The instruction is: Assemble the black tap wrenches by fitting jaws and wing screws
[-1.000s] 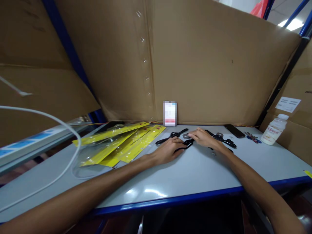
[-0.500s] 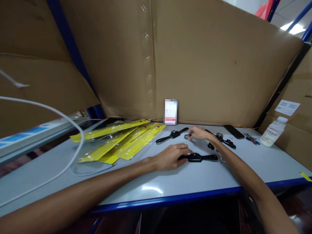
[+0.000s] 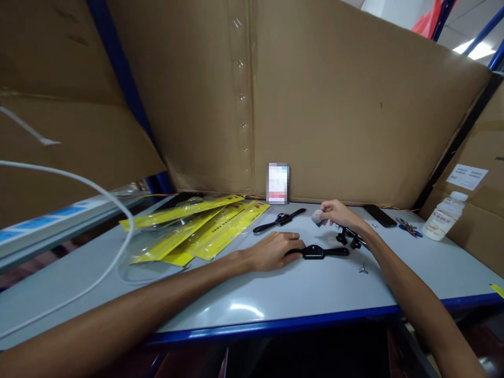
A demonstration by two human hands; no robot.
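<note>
Cardboard sheets (image 3: 334,105) wall off this bench, a grey tabletop (image 3: 295,294) with a blue edge. Main thing's the black two-handled tool (image 3: 315,252) lying near the middle; the left hand (image 3: 277,251) has its fingers closed over one handle. Just behind it, the right hand (image 3: 337,214) is pinching a small metal plate (image 3: 317,217) above the table. Little black parts (image 3: 347,240) sit right by that forearm, which kinda blocks the view there, plus a silver winged screw (image 3: 363,269) nearer the front. Second black tool (image 3: 281,219) lies farther back, near a propped-up screen (image 3: 277,184), pixelated. Off left: clear plastic packs with yellow cards (image 3: 232,226), overlapping, can't really make out what's inside, and a white cable (image 3: 132,223) looping past. Over right: dark phone (image 3: 380,216), and a white-capped bottle (image 3: 443,218) with something pale in it, can't tell how full.
</note>
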